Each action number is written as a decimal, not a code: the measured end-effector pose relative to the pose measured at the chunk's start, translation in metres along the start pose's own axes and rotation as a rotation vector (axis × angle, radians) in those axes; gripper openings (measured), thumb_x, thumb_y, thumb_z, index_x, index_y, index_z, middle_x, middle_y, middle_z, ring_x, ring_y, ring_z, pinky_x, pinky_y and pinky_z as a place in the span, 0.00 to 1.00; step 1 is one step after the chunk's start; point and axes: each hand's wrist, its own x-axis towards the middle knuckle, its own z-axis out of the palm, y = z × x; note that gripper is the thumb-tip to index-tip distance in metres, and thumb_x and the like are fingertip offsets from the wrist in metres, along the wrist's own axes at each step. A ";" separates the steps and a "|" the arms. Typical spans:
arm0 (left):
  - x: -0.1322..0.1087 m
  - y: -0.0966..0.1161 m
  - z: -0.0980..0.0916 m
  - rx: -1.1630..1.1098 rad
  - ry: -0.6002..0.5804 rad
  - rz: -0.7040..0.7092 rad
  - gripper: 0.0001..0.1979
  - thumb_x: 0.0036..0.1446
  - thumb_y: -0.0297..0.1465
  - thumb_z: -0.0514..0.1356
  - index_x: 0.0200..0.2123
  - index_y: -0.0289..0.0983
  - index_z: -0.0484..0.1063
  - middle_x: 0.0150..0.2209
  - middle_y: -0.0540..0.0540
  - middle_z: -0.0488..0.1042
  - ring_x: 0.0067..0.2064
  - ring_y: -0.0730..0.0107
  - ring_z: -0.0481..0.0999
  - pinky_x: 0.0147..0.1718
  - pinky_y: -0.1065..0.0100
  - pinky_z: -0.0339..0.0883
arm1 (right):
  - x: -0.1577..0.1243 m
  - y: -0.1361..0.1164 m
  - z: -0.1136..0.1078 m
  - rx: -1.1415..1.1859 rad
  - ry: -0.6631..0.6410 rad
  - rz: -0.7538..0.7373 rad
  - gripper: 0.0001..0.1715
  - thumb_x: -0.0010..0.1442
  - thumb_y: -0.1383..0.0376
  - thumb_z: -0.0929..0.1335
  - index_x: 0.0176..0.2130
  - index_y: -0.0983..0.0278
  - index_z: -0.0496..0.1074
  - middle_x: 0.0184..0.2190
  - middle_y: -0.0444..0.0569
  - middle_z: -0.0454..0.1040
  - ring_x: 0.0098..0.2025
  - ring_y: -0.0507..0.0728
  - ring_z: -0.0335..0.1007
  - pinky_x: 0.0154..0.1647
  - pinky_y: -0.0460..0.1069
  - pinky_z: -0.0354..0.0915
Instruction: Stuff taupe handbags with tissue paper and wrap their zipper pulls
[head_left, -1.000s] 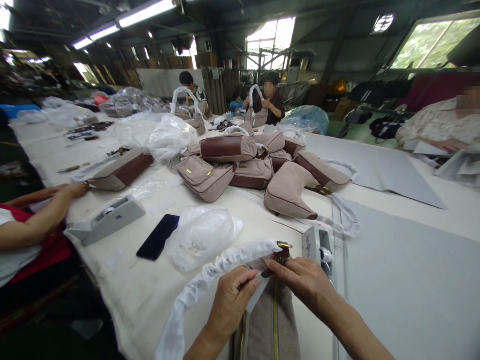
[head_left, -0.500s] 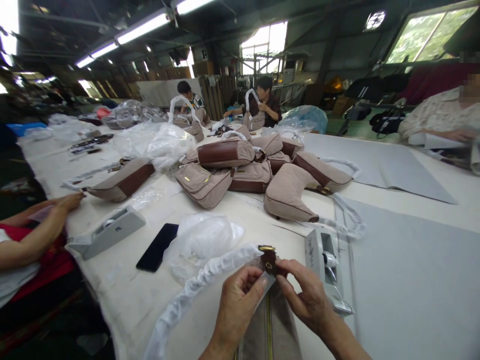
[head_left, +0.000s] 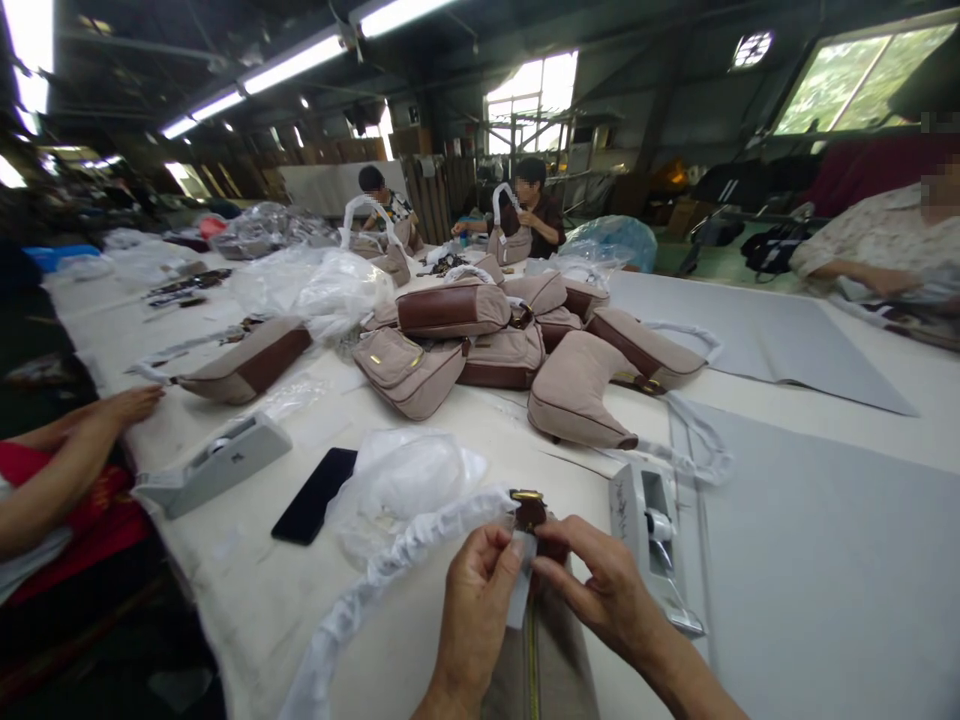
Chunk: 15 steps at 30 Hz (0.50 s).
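Observation:
A beige handbag [head_left: 541, 668] with a gold zipper lies at the table's near edge between my forearms. My left hand [head_left: 474, 600] and my right hand [head_left: 600, 592] both pinch a small pale strip [head_left: 520, 590] at the bag's brown strap tab, just below the gold buckle [head_left: 526, 496]. The bag's strap, wrapped in white paper [head_left: 390, 572], trails away to the left. A white tape dispenser [head_left: 651, 540] stands just right of my right hand.
A pile of beige and brown handbags [head_left: 510, 350] fills the middle of the white table [head_left: 262, 590]. A black phone [head_left: 315, 494], a crumpled plastic bag [head_left: 405, 480] and a second tape dispenser [head_left: 214, 462] lie left. Co-workers sit at the left, far end and right. Grey sheets [head_left: 825, 560] cover the right side.
My hands have drawn closer together on the strap tab and the pale strip now hangs upright between my fingers. The co-worker's hand at the left has shifted slightly.

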 end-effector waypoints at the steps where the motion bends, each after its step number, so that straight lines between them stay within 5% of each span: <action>1: 0.000 0.000 0.001 0.007 0.000 0.009 0.12 0.56 0.39 0.58 0.30 0.36 0.63 0.25 0.52 0.70 0.27 0.75 0.69 0.29 0.74 0.63 | 0.001 0.000 0.001 0.018 0.017 0.030 0.08 0.59 0.66 0.66 0.40 0.65 0.69 0.26 0.45 0.70 0.28 0.51 0.67 0.30 0.45 0.64; 5: -0.002 0.001 0.005 0.111 0.019 0.035 0.12 0.58 0.41 0.56 0.33 0.37 0.63 0.27 0.51 0.73 0.27 0.74 0.71 0.29 0.73 0.65 | 0.004 -0.001 0.007 0.073 0.087 0.177 0.05 0.58 0.64 0.67 0.34 0.64 0.71 0.24 0.44 0.71 0.25 0.50 0.67 0.28 0.44 0.63; 10: 0.000 -0.001 0.005 0.213 0.046 0.009 0.14 0.59 0.43 0.53 0.36 0.38 0.63 0.28 0.50 0.74 0.24 0.73 0.72 0.26 0.73 0.66 | 0.000 -0.012 0.017 0.160 0.164 0.507 0.18 0.56 0.54 0.67 0.24 0.65 0.68 0.16 0.41 0.67 0.18 0.49 0.61 0.19 0.43 0.57; 15: 0.000 0.002 0.003 0.214 -0.044 0.024 0.14 0.59 0.43 0.53 0.34 0.37 0.63 0.29 0.49 0.74 0.27 0.73 0.73 0.27 0.73 0.66 | 0.000 -0.020 0.026 0.413 0.157 0.747 0.21 0.54 0.49 0.66 0.26 0.65 0.70 0.15 0.41 0.66 0.16 0.49 0.58 0.17 0.43 0.55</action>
